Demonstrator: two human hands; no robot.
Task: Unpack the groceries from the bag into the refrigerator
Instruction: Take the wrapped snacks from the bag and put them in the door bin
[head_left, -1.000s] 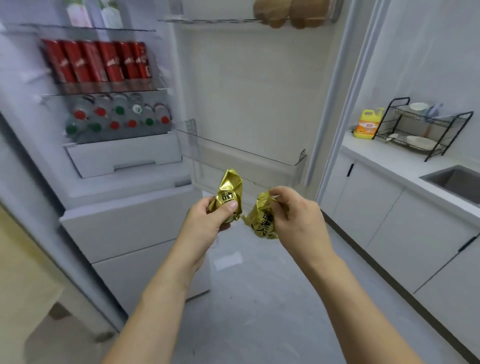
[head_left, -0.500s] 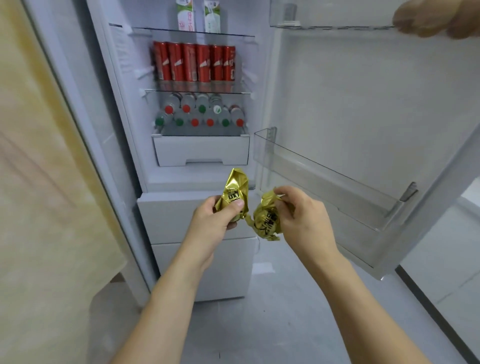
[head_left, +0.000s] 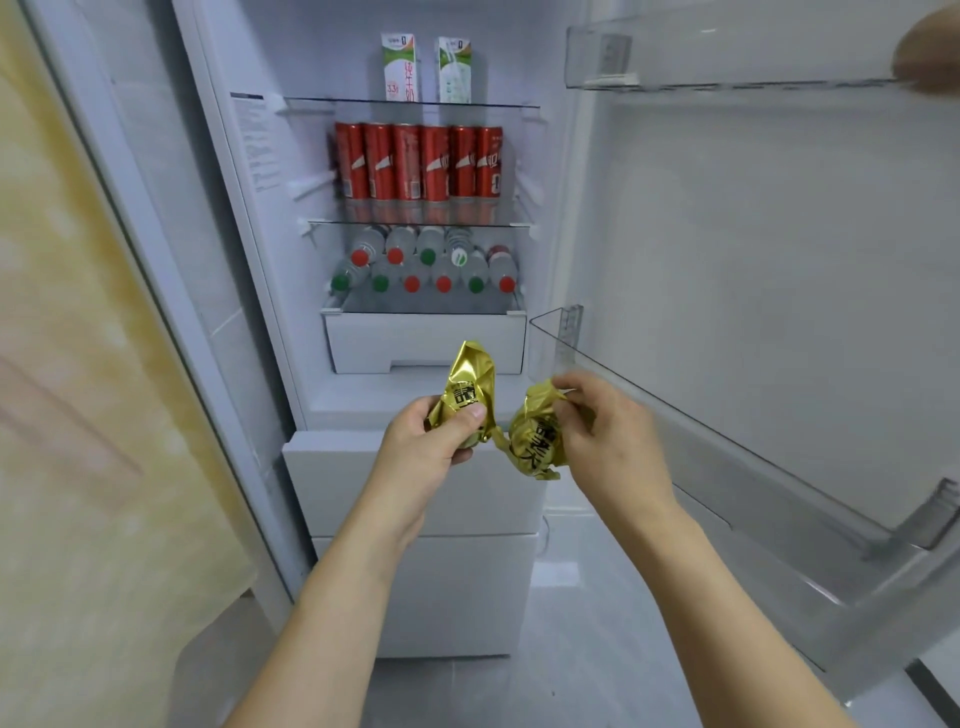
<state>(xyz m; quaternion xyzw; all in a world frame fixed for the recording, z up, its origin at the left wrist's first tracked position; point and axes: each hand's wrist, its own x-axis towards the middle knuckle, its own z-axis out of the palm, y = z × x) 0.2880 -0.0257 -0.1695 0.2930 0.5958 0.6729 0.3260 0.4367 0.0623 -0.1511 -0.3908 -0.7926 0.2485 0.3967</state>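
Gold packets (head_left: 467, 395) in each hand's grip (head_left: 426, 441).

Person, head view, two limbs entering from the lower edge of the frame.

Left forearm (head_left: 332, 597): bare from the bottom edge up to the wrist; no sleeve, cuff, watch or band in view.

Left hand (head_left: 421, 447): bare, no glove, no ring seen; thumbnail short and unpainted.

Right forearm (head_left: 717, 597): bare along its whole visible length; no sleeve or wristwear.

Right hand (head_left: 605, 441): bare, no glove, no ring seen on the visible fingers.
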